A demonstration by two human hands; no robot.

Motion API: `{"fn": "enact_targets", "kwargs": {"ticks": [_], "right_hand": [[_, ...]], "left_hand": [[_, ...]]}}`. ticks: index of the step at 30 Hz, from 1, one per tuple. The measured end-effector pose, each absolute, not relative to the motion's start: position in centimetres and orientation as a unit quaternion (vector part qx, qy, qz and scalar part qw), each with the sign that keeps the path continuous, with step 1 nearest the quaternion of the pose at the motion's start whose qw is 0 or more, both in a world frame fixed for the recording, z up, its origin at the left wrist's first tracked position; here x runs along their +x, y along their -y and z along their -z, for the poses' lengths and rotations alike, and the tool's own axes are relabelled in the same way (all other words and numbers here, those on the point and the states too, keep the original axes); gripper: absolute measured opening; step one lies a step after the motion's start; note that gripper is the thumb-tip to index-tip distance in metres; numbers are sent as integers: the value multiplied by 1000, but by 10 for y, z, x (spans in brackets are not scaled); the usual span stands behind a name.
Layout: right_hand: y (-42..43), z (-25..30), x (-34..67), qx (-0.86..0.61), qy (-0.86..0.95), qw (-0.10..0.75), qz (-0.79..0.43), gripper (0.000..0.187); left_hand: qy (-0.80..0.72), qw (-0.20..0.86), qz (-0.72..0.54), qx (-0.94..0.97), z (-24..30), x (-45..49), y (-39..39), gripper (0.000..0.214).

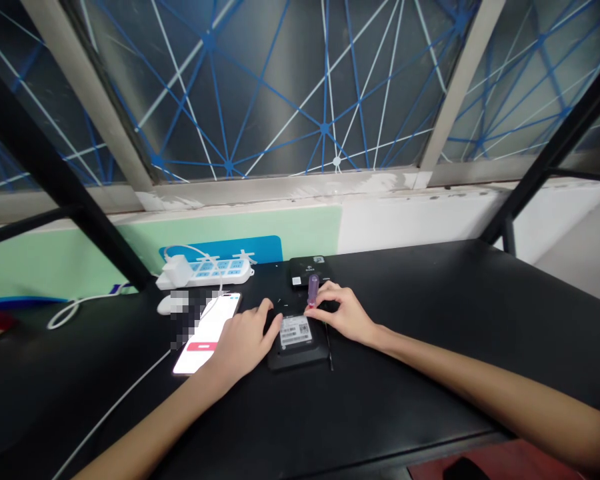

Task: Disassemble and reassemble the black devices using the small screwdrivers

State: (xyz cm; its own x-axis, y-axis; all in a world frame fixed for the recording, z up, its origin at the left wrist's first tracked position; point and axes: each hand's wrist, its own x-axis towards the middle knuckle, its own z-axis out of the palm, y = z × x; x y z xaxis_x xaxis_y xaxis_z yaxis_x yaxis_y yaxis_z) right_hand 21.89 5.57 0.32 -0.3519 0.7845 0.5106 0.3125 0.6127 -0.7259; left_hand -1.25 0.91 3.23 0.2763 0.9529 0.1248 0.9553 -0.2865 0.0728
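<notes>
A black box-like device [300, 355] lies on the table with a white printed label on a hard drive [296, 331] in it. My right hand [347, 313] pinches a screwdriver [313, 291] with a see-through purple handle, held upright over the drive's far right corner. Its tip is too small to make out. Along the device's left side, my left hand [247, 333] rests with thumb and fingers apart; the thumb reaches the drive's edge. A thin dark strip [330, 350] lies along the device's right side.
Behind the screwdriver lies a black cover [305, 269]. To the left are a lit phone [205, 340], a white mouse [169, 305] and a white power strip [220, 272] with a plugged-in charger. A white cable [125, 398] crosses the black table. Tiny dark bits lie near my left fingertips.
</notes>
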Motion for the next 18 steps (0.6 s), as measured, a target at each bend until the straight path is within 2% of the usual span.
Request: {"fn": "enact_targets", "kwargs": {"ticks": [4, 12, 18], "right_hand": [[-54, -4, 220, -341, 794, 432, -260, 14], [-52, -9, 220, -341, 791, 429, -270, 21], [-54, -5, 221, -332, 785, 445, -274, 18]], "left_hand": [[597, 16, 69, -799, -32, -12, -9, 32], [596, 19, 69, -800, -33, -11, -9, 32], [599, 11, 72, -798, -32, -11, -10, 33]]}}
